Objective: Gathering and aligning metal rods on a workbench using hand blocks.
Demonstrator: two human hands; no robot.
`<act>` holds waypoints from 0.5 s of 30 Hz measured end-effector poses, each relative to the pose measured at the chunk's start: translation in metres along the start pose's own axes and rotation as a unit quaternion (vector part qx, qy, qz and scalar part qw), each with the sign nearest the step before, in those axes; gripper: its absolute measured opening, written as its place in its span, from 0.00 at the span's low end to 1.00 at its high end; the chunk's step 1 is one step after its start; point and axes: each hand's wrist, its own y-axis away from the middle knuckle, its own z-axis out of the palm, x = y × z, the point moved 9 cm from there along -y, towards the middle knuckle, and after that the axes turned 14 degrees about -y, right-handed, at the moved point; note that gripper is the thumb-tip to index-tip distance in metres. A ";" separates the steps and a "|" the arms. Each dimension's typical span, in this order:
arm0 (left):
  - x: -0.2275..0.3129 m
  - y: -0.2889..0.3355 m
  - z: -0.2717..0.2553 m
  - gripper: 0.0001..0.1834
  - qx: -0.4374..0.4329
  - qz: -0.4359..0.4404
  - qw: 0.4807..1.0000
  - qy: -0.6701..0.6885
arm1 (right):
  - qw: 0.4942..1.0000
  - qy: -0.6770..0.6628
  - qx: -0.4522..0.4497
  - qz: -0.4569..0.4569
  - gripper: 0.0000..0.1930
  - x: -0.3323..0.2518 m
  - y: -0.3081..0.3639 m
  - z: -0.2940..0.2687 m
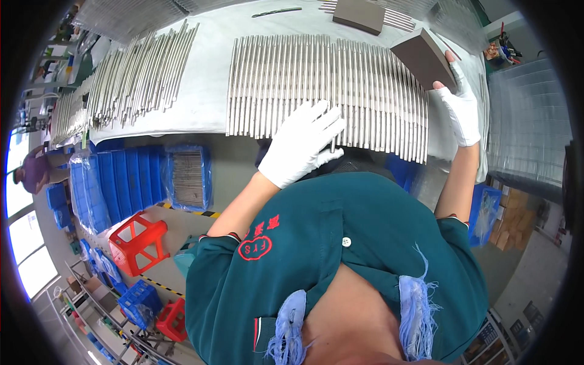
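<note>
A long row of slim silvery metal rods [280, 79] lies side by side across the white-covered table. My left hand [304, 146], in a white glove, rests over the near ends of the rods at mid-row. Its fingers are spread, and the thumb is apart from them by the table edge. At the row's right end my right hand [459, 109] grips a dark brown rectangular block [424, 59] by its right side. That glove leaves the thumb tip and a fingertip bare. The block is tilted and covers the far ends of some rods.
Another brown block [359, 15] lies on more rods at the back. A drill bit [277, 11] is left of it. Looser rods [143, 79] spread across the table's left. Below stand blue bins [121, 182] and a red stool [139, 243]. Clear plastic trays [529, 121] are stacked on the right.
</note>
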 end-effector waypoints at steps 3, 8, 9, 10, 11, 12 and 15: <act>-0.002 0.008 -0.004 0.31 0.047 -0.012 0.999 -0.002 | 1.000 0.000 0.019 0.014 0.32 0.008 0.006 -0.009; 0.001 0.002 0.006 0.29 0.010 -0.011 1.000 -0.025 | 1.000 0.000 0.029 0.010 0.32 0.009 0.012 -0.014; 0.002 0.002 0.004 0.29 0.032 -0.006 0.999 -0.032 | 0.999 -0.012 0.032 0.021 0.33 0.012 0.012 -0.014; 0.004 0.002 0.002 0.29 0.054 -0.002 0.998 -0.039 | 0.999 -0.023 0.036 0.032 0.33 0.015 0.013 -0.014; 0.007 -0.001 0.000 0.29 0.054 -0.002 0.998 -0.039 | 0.999 -0.023 0.037 0.032 0.33 0.016 0.012 -0.012; 0.011 -0.007 0.000 0.31 0.038 -0.002 0.999 -0.018 | 0.999 -0.028 0.026 0.021 0.33 0.016 0.011 -0.008; 0.022 -0.021 0.002 0.31 0.028 0.005 1.000 -0.015 | 1.000 -0.026 -0.005 0.006 0.33 0.018 0.008 0.005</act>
